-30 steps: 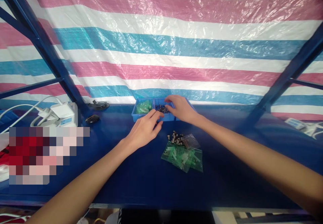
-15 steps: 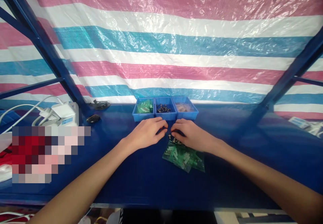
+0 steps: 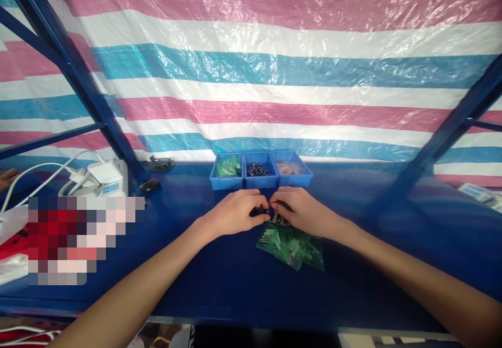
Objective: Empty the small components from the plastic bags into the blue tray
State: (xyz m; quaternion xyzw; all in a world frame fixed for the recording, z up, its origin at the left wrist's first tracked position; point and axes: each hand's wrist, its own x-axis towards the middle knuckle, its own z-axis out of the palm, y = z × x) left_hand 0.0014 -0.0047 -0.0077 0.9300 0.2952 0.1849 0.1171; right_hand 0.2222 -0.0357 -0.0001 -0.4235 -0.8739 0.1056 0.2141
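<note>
Both hands met over a small heap of dark screws (image 3: 277,217) on the blue table (image 3: 204,280), just behind a bag of green plugs (image 3: 291,246). The left hand (image 3: 235,217) and right hand (image 3: 301,213) had fingertips pinched together, seemingly on a screw, though the grip itself was hidden. The step looked like gathering screws; the next move would need a clean lift toward the middle bin (image 3: 261,179).

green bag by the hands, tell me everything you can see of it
The green bag is a clear plastic packet of small pale green parts, crinkled and glossy. It lies flat on the blue table, its long side running from upper left to lower right, just in front of the right hand, whose heel seems to rest on its far edge. A small pile of dark screws lies at its far side. Whether it is sealed cannot be told.
</note>
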